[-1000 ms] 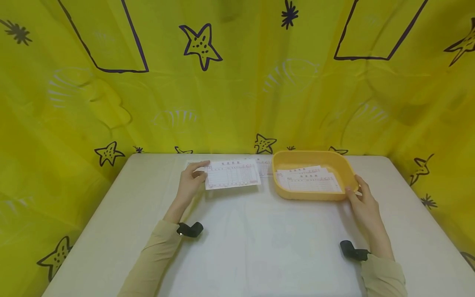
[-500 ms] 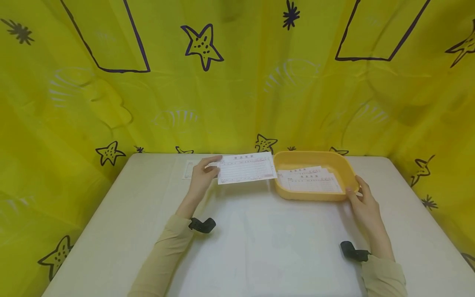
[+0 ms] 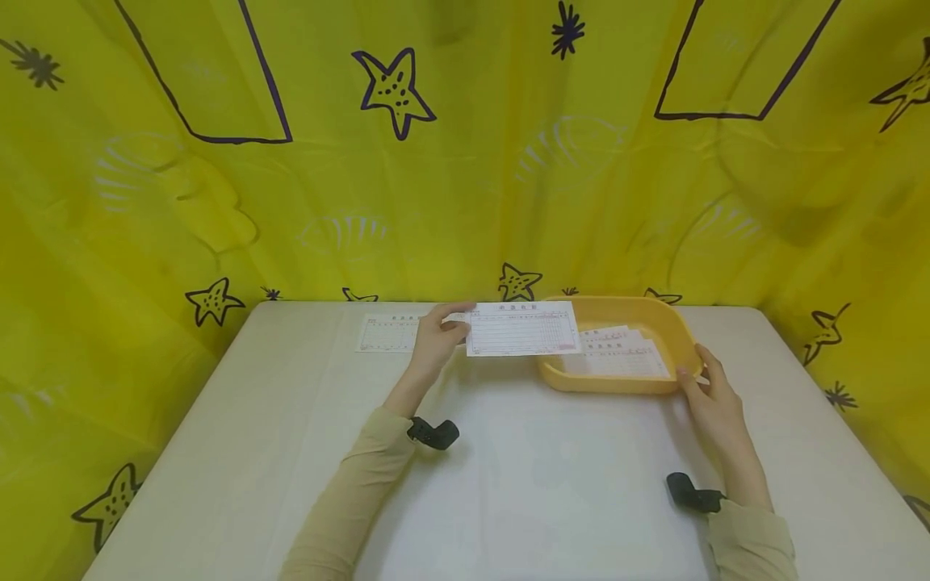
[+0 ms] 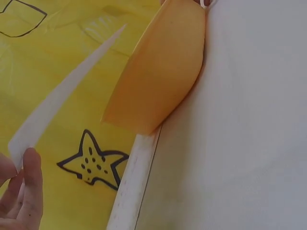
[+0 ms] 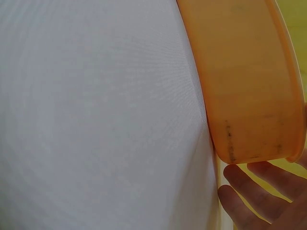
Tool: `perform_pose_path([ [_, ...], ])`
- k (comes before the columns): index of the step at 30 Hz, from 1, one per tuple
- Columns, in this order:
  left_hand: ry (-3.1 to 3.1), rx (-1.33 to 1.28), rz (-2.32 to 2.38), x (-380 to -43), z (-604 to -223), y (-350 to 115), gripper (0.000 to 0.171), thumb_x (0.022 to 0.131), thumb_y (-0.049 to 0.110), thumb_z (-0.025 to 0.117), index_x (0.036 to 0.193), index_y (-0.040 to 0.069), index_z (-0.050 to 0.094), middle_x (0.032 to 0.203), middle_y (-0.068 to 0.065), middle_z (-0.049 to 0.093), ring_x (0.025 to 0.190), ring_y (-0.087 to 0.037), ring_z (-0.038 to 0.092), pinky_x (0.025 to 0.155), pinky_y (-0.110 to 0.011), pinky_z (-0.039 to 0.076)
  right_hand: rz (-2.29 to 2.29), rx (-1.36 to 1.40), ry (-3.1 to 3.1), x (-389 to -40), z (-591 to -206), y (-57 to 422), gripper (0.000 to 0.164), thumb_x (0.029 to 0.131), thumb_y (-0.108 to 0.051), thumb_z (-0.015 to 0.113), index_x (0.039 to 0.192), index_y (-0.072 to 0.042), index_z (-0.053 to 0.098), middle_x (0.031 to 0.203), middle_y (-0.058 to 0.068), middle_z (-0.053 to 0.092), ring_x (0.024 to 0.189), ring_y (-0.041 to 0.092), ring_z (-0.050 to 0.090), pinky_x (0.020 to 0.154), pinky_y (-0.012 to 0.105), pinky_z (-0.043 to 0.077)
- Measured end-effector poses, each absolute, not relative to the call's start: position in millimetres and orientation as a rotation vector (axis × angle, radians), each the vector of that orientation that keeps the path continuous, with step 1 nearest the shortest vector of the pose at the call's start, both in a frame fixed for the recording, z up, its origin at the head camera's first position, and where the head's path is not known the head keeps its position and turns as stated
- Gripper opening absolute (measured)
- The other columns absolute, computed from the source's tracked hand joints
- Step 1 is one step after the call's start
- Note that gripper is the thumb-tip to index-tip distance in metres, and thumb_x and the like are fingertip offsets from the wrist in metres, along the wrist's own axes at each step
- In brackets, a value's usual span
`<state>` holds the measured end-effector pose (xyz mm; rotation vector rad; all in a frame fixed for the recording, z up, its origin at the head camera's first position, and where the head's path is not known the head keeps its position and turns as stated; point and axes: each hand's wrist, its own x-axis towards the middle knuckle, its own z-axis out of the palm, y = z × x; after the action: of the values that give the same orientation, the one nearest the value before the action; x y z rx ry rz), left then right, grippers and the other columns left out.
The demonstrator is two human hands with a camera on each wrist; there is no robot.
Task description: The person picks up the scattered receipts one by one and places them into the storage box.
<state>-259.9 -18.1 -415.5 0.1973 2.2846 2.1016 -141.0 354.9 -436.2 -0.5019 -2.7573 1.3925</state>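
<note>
My left hand [image 3: 434,345] pinches the left edge of a white printed receipt slip [image 3: 519,331]. The slip is raised, and its right end overlaps the left side of a yellow plastic basin [image 3: 617,385] in the head view. From the left wrist, the slip [image 4: 62,98] appears nearly edge-on, apart from the basin wall [image 4: 163,62]. Several similar slips [image 3: 625,363] lie inside the basin. My right hand [image 3: 719,407] grips the basin's right end, thumb at the rim and fingers against the outer wall [image 5: 254,96].
Behind my left hand, another printed slip [image 3: 385,335] lies on the white-covered table [image 3: 552,484], partly hidden. A yellow patterned curtain [image 3: 465,177] hangs along the table's back edge and both sides. Each wrist wears a black camera mount [image 3: 436,433].
My left hand has carried the slip rightward from over the table to the basin's left side, uncovering more of the slip behind. My right hand stays on the basin.
</note>
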Motion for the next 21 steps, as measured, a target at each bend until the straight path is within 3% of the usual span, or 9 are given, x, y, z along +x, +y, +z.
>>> perform_pose_path([
  [13, 2.349, 0.295, 2.014, -271.2, -411.6, 24.6, 0.039, 0.085, -0.005, 0.053, 0.121, 0.005, 0.065, 0.131, -0.015, 0.058, 0.094, -0.025, 0.069, 0.075, -0.030, 0.058, 1.370, -0.490, -2.762, -140.0, -436.1, 353.9, 0.072, 0.100, -0.051, 0.032, 0.155, -0.019, -0.001, 0.153, 0.036, 0.016, 0.132, 0.057, 0.031, 0.101, 0.072, 0.027],
  [21, 2.463, 0.327, 1.889, -273.1, -412.6, 53.3, 0.039, 0.083, -0.006, 0.054, 0.118, 0.005, 0.067, 0.127, -0.015, 0.057, 0.078, -0.014, 0.061, 0.057, -0.016, 0.048, 1.375, -0.478, -2.755, -139.9, -437.0, 354.7, 0.072, 0.100, -0.051, 0.032, 0.155, -0.020, -0.001, 0.153, 0.036, 0.016, 0.132, 0.058, 0.031, 0.101, 0.072, 0.028],
])
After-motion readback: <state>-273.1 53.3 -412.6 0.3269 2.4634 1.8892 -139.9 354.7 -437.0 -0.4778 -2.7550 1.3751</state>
